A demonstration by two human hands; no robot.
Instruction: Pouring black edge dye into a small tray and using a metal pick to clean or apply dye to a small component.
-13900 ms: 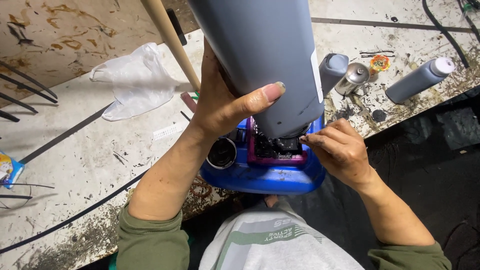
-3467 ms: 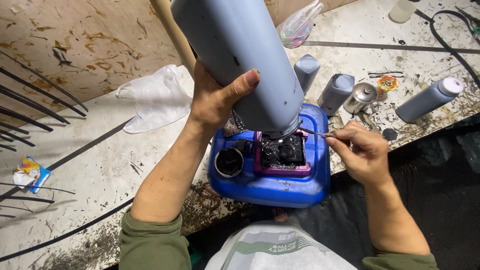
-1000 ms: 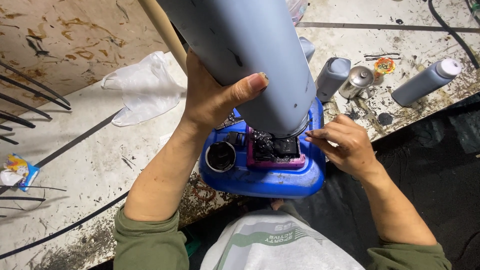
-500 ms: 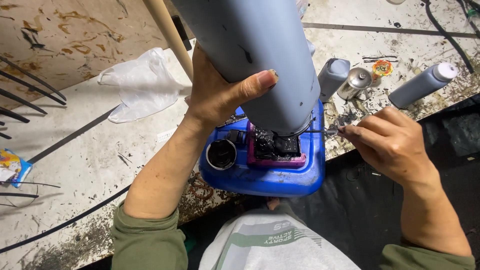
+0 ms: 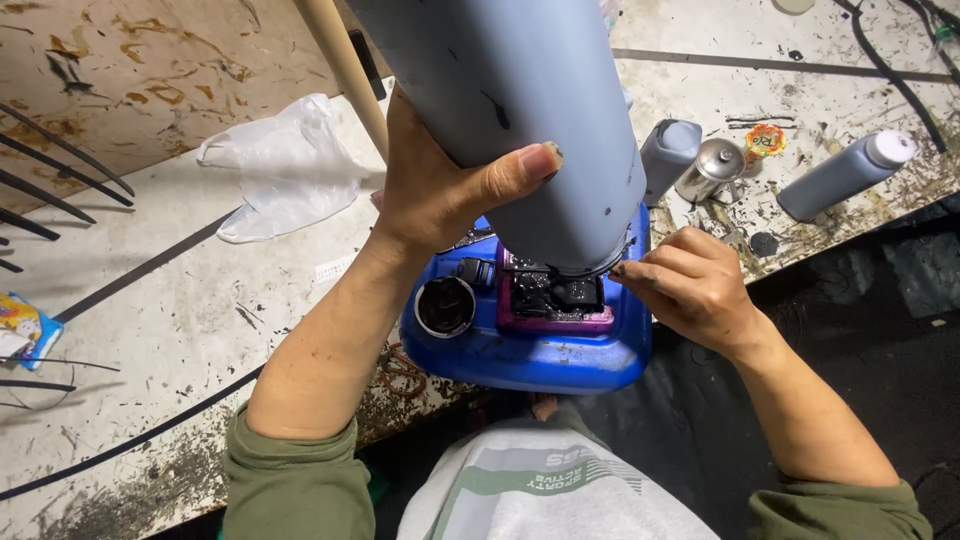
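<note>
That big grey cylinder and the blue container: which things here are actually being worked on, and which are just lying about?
In use:
- big grey cylinder, gripped by the left hand
- blue container under it
- purple tray of black stuff
- right hand, working at the cylinder's lower rim

Lying about:
- white glove
- small grey bottles
- metal can
- black cables

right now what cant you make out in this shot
Head view:
- Top of the large grey-blue cylinder: cut off by the upper edge.
- Purple tray on the blue plastic canister: its middle is hidden under the cylinder.
- Right hand fingertips: whatever they pinch is too small to tell.
- Left hand: palm hidden against the cylinder.
</note>
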